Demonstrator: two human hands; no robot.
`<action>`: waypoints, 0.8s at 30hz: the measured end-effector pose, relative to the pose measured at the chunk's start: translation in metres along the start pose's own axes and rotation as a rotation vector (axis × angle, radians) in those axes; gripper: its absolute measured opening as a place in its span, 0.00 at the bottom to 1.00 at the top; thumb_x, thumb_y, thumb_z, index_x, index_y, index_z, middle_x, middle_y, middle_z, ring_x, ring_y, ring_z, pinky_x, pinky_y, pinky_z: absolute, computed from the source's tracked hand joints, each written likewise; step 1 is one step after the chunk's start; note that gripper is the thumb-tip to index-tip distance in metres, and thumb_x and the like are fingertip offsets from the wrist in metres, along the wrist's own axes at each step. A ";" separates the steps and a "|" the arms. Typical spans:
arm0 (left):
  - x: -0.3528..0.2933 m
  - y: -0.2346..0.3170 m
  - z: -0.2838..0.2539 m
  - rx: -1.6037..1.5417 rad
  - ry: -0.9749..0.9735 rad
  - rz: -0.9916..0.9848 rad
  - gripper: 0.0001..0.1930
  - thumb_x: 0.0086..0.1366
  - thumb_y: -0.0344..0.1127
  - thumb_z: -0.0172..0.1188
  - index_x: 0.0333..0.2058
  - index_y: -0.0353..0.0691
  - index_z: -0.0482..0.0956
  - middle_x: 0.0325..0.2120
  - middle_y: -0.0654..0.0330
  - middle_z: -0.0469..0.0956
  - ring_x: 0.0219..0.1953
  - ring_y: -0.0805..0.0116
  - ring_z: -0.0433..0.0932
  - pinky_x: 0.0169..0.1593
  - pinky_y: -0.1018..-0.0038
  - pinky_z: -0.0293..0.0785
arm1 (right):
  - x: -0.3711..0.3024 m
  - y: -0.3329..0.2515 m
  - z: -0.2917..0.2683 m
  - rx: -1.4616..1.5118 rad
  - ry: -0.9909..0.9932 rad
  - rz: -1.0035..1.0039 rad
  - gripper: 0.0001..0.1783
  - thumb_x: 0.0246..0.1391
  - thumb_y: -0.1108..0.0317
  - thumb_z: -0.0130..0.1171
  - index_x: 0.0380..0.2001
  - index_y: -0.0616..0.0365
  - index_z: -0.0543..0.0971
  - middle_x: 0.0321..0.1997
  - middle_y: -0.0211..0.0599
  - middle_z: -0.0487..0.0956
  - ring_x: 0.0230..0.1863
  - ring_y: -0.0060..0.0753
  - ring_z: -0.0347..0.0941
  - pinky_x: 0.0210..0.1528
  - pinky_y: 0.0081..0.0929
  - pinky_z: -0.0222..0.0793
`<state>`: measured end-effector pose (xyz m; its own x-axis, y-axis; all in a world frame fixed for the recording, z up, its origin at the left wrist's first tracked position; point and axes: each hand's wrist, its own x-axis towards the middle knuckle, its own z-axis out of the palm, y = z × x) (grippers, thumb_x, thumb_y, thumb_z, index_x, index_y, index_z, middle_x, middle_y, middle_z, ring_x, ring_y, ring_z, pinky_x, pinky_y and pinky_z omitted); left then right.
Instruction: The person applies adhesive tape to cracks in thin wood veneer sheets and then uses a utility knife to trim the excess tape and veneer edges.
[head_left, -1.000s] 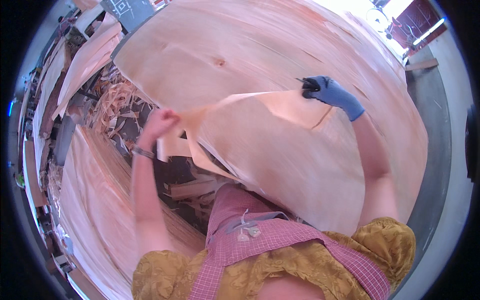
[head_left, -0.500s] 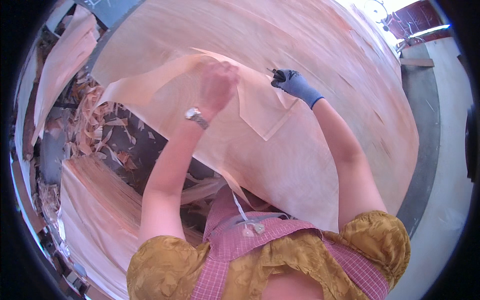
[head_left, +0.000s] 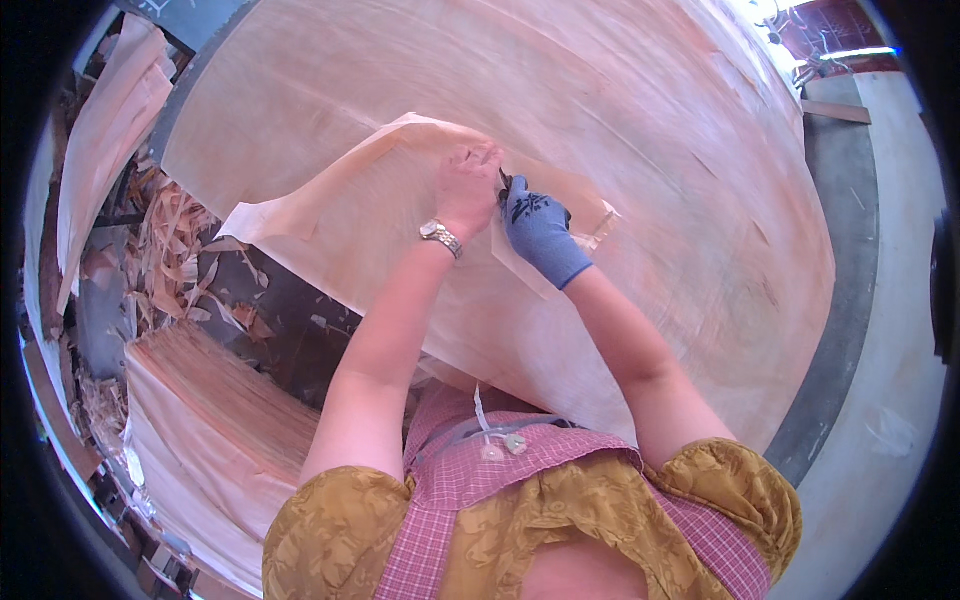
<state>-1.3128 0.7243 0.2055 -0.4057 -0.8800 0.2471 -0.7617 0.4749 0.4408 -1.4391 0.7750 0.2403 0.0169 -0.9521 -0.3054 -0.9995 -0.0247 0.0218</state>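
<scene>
A loose, thin sheet of pale pinkish wood veneer (head_left: 370, 215) lies rumpled in front of me, with its far edge raised. My left hand (head_left: 468, 192), bare and wearing a wristwatch (head_left: 441, 236), is closed on this sheet near that edge, its fingertips partly hidden. Close beside it, my right hand (head_left: 540, 232) in a blue and black glove grips a small dark knife (head_left: 504, 184). The knife's tip points toward the left fingers, and most of its length is covered by the glove. A small raised veneer flap (head_left: 600, 225) shows just right of the glove.
Under the loose sheet spreads a broad veneer stack (head_left: 700, 250). Torn veneer scraps (head_left: 175, 235) litter the left side, beside another layered veneer stack (head_left: 220, 400) at lower left. A grey strip (head_left: 845, 250) borders the stack on the right. A short wooden piece (head_left: 836, 111) lies at upper right.
My right hand has moved left and nearer to me, bringing the knife beside my left hand. My left hand has shifted slightly right, and the veneer's raised edge has changed shape.
</scene>
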 end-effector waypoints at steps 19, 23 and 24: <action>0.002 0.013 0.002 0.026 -0.077 -0.233 0.45 0.49 0.55 0.71 0.63 0.44 0.63 0.62 0.59 0.66 0.66 0.60 0.60 0.65 0.62 0.57 | -0.019 0.169 -0.038 -0.005 0.090 -0.484 0.09 0.62 0.62 0.50 0.44 0.46 0.74 0.36 0.39 0.81 0.34 0.44 0.79 0.34 0.45 0.72; 0.005 0.023 -0.001 -0.036 -0.090 -0.254 0.53 0.48 0.57 0.71 0.68 0.46 0.53 0.61 0.57 0.68 0.66 0.60 0.61 0.63 0.60 0.58 | 0.038 0.101 -0.024 -0.071 0.106 -0.517 0.10 0.61 0.63 0.51 0.44 0.47 0.73 0.35 0.41 0.80 0.35 0.45 0.80 0.34 0.42 0.74; 0.006 0.024 -0.002 -0.046 -0.111 -0.272 0.55 0.47 0.57 0.71 0.69 0.46 0.51 0.61 0.57 0.68 0.66 0.60 0.61 0.62 0.60 0.58 | 0.053 0.088 -0.018 -0.117 0.096 -0.532 0.10 0.60 0.64 0.51 0.45 0.47 0.73 0.35 0.42 0.80 0.35 0.45 0.80 0.33 0.42 0.74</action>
<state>-1.3327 0.7306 0.2196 -0.2444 -0.9695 0.0200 -0.8276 0.2193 0.5167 -1.5259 0.7172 0.2431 0.5266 -0.8225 -0.2149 -0.8426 -0.5384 -0.0041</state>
